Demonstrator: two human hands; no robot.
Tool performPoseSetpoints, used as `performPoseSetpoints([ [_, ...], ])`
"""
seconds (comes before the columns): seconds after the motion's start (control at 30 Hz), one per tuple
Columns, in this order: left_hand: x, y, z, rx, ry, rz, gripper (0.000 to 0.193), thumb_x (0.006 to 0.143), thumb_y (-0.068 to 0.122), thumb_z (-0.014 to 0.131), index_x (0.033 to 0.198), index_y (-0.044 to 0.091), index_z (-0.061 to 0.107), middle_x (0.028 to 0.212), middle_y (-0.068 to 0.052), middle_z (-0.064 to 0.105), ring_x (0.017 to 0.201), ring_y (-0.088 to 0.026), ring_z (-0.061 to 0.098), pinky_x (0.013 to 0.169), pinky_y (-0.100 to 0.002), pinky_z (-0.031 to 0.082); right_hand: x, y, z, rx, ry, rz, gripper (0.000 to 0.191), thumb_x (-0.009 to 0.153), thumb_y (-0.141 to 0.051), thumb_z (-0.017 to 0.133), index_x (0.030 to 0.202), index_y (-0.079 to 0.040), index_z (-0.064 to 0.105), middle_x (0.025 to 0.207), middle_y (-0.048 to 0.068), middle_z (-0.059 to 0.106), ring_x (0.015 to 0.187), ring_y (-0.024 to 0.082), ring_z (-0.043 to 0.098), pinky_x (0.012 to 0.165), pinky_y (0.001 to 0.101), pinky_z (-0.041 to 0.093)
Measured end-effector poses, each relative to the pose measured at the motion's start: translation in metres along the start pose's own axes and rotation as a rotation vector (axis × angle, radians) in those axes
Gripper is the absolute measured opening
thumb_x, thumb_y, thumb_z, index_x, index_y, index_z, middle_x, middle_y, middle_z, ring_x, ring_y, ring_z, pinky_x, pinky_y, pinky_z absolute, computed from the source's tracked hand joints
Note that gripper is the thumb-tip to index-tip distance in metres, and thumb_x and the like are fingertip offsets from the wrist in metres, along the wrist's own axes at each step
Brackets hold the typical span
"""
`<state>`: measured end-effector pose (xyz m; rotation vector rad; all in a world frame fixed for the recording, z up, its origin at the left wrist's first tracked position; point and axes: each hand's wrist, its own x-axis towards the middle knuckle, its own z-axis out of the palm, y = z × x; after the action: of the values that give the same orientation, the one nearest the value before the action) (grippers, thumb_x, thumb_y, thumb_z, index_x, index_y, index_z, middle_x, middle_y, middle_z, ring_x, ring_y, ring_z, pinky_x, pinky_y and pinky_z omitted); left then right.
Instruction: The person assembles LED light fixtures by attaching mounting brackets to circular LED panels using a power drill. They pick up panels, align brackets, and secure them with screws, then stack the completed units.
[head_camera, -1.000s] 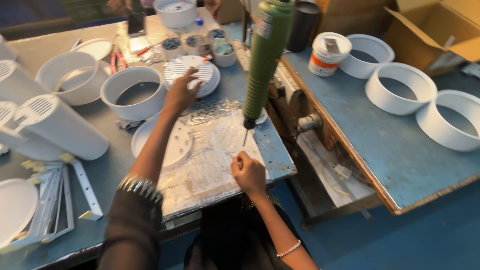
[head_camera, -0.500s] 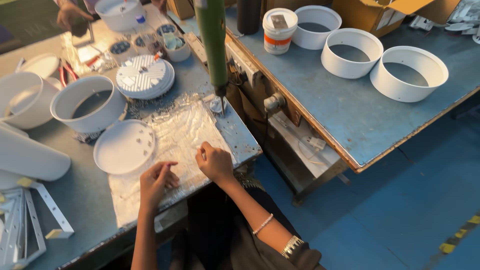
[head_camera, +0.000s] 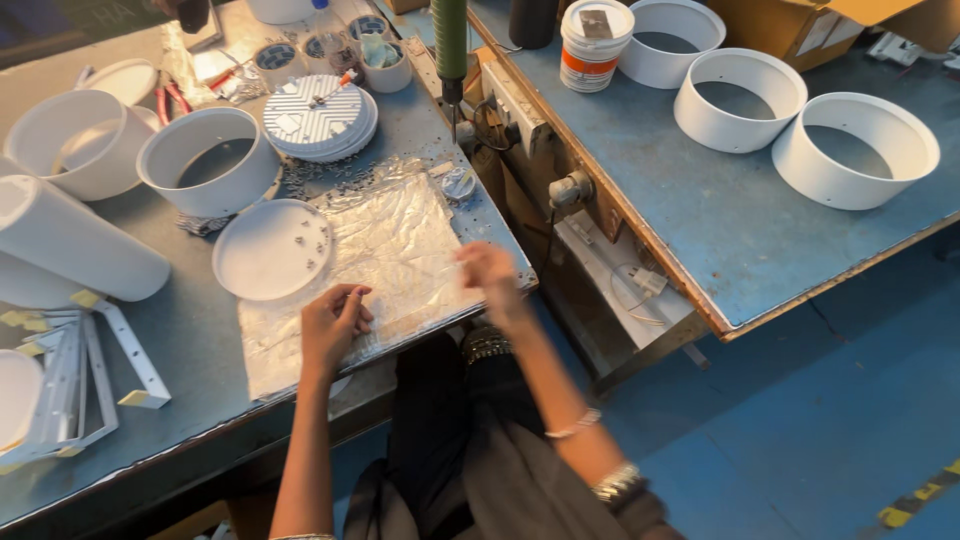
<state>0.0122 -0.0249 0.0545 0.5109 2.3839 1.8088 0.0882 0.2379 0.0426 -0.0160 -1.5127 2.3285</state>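
At the far left of the grey workbench (head_camera: 190, 370), a white cylindrical housing (head_camera: 70, 245) lies on its side, its long axis running from upper left to lower right. Flat white brackets (head_camera: 120, 350) lie below it. Behind it stand two open white ring housings (head_camera: 205, 160), side by side.

A white round disc (head_camera: 270, 250) lies flat just left of the foil sheet (head_camera: 400, 250), its rim overlapping the sheet's left edge. Small dark screws rest on the disc face.

The foil sheet lies flat on the bench near its front edge. Its long axis runs from lower left to upper right, roughly parallel to the bench's front edge; the upper right corner points toward the hanging green screwdriver (head_camera: 449, 45).

The left hand (head_camera: 335, 325) rests on the lower left part of the foil, fingers curled inward with the tips pressed to the sheet. Whether a small part is pinched between them cannot be determined.

The right hand (head_camera: 487, 272) is at the foil's right edge, near the bench corner. It is motion-blurred; fingers appear bunched together, but the grip state cannot be determined. The foil lies between and beneath both hands.

A ribbed round heat sink (head_camera: 320, 120) lies behind the foil. On the adjacent blue table (head_camera: 700, 220) stand three more white rings (head_camera: 855, 150).
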Motion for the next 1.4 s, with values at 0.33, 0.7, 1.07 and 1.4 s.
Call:
performPoseSetpoints([
  [0.33,-0.019,0.047,0.012,0.635,-0.447,0.743,0.075,0.082,0.025,0.078,0.148,0.013,0.047,0.155,-0.011,0.046,0.148,-0.033,0.039,0.118,-0.049,0.033,-0.138,-0.153,-0.269,-1.633,0.748,-0.451,0.061,0.099,-0.032,0.079,0.145,-0.004,0.052,0.155,0.025,0.051,0.145,0.043,0.043,0.111,0.0644,0.023],
  [0.7,0.004,0.072,0.079,0.644,-0.584,0.783,0.096,0.071,0.027,0.085,0.154,0.015,0.038,0.162,-0.011,0.035,0.153,-0.033,0.028,0.122,-0.049,0.026,-0.130,-0.144,-0.279,-1.524,0.858,-0.203,0.053,0.093,-0.041,0.078,0.136,-0.016,0.059,0.153,0.009,0.054,0.151,0.031,0.038,0.121,0.0607,0.009],
  [1.07,0.005,0.083,0.096,0.688,-0.545,0.695,0.093,0.067,0.026,0.084,0.148,0.012,0.043,0.157,-0.011,0.041,0.150,-0.030,0.031,0.120,-0.047,0.027,-0.131,-0.145,-0.299,-1.598,0.793,-0.210,0.044,0.099,-0.035,0.068,0.136,-0.015,0.057,0.156,0.011,0.051,0.151,0.032,0.037,0.121,0.0615,0.009],
  [1.4,0.028,0.082,0.109,0.676,-0.565,0.671,0.090,0.067,0.026,0.083,0.147,0.011,0.042,0.156,-0.012,0.041,0.148,-0.033,0.031,0.115,-0.046,0.027,-0.121,-0.158,-0.290,-1.718,0.569,-0.188,0.051,0.104,-0.035,0.054,0.147,-0.007,0.049,0.160,0.018,0.044,0.153,0.034,0.034,0.125,0.0606,0.012],
])
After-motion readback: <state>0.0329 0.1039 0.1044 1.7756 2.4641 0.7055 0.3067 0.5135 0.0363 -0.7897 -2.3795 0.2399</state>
